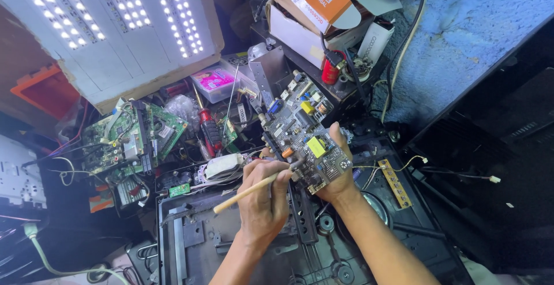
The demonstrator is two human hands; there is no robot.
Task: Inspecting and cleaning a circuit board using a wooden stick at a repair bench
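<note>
Left hand [262,195]: fingers [277,176] curled together and clamped on a wooden-handled brush [248,191], gripped near its working end; the pale handle sticks out down and to the left of the fist.
Brush tip: lies against the lower edge of the circuit board [304,138]; the bristles themselves are mostly hidden by the fingers.
Right hand [340,172]: clamped on the circuit board from its right side and from beneath, thumb along the board's right edge, the other fingers hidden behind it.
Circuit board: held up in the air and tilted, above the dark back panel [242,244] of an opened appliance, with a yellow block part [315,146] near its lower end.
Around: a green circuit board [135,138] lies well to the left on the cluttered worktop [190,164]; a red-handled screwdriver [209,126] lies between the two boards; a lit LED panel [115,14] leans at upper left.
</note>
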